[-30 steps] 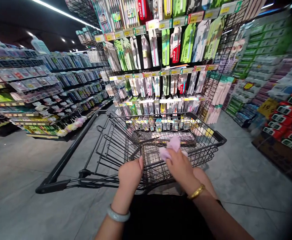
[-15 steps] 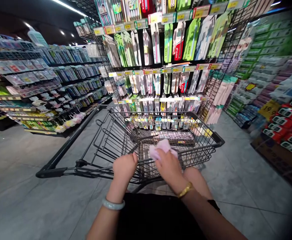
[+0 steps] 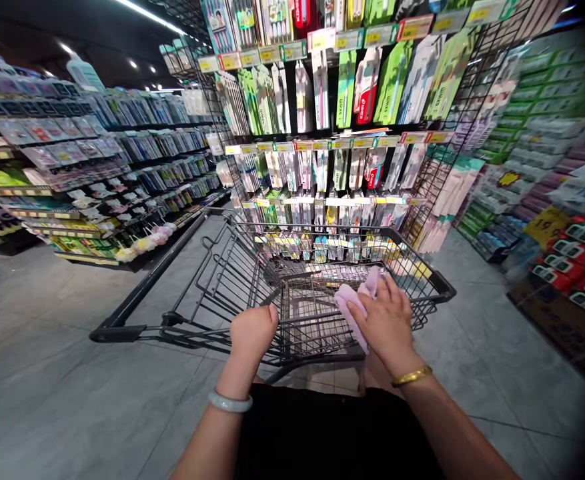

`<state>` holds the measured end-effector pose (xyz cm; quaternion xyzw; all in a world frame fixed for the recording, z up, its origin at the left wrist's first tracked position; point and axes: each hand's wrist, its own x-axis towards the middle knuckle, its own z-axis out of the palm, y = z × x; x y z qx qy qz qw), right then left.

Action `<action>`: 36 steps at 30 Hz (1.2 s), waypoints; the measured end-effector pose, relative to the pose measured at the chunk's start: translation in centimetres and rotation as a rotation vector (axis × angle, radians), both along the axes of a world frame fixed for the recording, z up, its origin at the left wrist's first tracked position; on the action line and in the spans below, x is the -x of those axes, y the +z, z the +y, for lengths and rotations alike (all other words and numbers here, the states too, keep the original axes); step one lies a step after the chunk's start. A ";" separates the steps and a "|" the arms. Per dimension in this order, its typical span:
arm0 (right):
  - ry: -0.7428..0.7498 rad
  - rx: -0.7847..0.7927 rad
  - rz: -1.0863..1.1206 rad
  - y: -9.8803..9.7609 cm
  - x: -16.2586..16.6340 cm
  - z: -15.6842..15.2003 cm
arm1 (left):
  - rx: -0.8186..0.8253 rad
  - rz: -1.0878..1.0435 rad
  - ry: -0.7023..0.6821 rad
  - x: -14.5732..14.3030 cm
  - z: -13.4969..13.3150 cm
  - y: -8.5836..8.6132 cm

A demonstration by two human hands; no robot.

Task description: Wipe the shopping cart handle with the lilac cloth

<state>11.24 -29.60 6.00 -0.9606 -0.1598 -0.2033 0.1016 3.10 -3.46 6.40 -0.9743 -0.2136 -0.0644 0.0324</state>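
With the left hand [image 3: 253, 333] I hold the near side rail [image 3: 312, 321] of the black shopping cart [image 3: 443, 287], and the fist looks closed around it. The right hand [image 3: 386, 321], its fingers partly spread, grips the lilac cloth [image 3: 351, 310] at the right part of this rail. I judge that the wiping is under way, not finished. How much is already clean, I cannot tell; the handlebar [image 3: 156, 271] at left is untouched by the cloth.
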 end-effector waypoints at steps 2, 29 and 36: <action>0.076 -0.026 -0.018 -0.4 0.2 2.1 | -0.003 -0.001 -0.007 0.0 0.0 0.0; 0.461 -0.156 -0.015 -3.4 0.0 5.0 | -0.049 0.030 -0.045 1.2 1.4 0.7; 0.117 -0.199 -0.074 -4.4 -0.8 4.7 | -0.065 0.037 -0.074 1.6 1.6 0.7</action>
